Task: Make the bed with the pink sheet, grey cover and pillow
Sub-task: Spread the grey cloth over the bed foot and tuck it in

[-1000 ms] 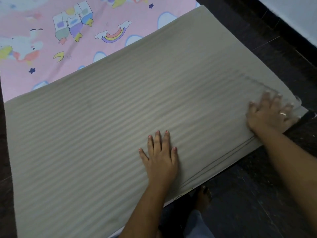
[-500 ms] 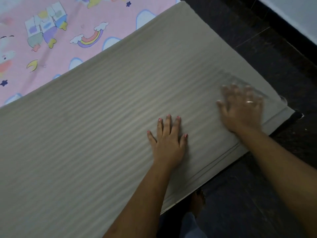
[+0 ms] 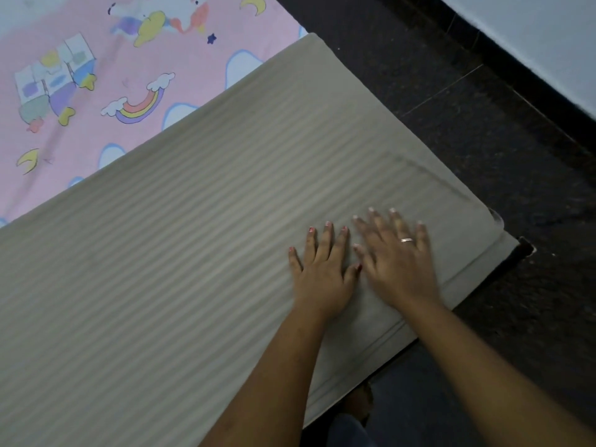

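You look to be smoothing the grey cover (image 3: 193, 259); left hand (image 3: 322, 279) and right hand (image 3: 398, 262) flat, fingers (image 3: 327, 243) spread; next, probably sweep toward lower left.

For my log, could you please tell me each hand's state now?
Left hand: open, flat on the grey cover.
Right hand: open, flat on the grey cover.

The light was dim, soft and even with a cool cast, and threw no hard shadows. Only faint shade lay beside the left hand (image 3: 322, 272) on the grey striped fabric cover (image 3: 161, 285). The right hand (image 3: 400, 266) was smeared by motion blur, its fingers (image 3: 379, 227) ghosted; the left looked sharper. The dark speckled tile floor (image 3: 483, 130) sank near black. The pink cartoon-printed sheet (image 3: 106, 53) paled to bluish at the far left corner, and the pale wall (image 3: 541, 37) far right was brightest.
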Available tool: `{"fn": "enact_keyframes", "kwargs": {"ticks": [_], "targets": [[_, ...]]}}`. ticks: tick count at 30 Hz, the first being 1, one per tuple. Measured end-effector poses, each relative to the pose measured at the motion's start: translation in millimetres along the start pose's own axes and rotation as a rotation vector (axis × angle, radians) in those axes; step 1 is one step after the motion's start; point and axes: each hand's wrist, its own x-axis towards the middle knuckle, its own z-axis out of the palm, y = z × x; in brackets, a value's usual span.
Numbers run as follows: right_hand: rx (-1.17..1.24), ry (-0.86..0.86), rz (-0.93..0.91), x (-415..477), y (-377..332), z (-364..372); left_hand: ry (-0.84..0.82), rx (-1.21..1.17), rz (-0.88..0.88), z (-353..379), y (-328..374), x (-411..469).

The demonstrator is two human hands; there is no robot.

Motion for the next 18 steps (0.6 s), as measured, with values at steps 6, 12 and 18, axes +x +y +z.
{"fn": "enact_keyframes", "kwargs": {"ticks": [6,12,18], "targets": [[0.055,-0.014,0.566,-8.1,114.5,-19.6,0.017,0.061,-0.017,6.8,7.8,-1.5],[0.067,0.219,0.392,37.4,68.1,-34.7,0.078,0.042,0.08,26.4,27.6,-4.9],[-0.04,-0.087,-0.166,71.1,8.9,-12.2,0.144,-0.144,0.219,16.3,7.1,0.1]]}}
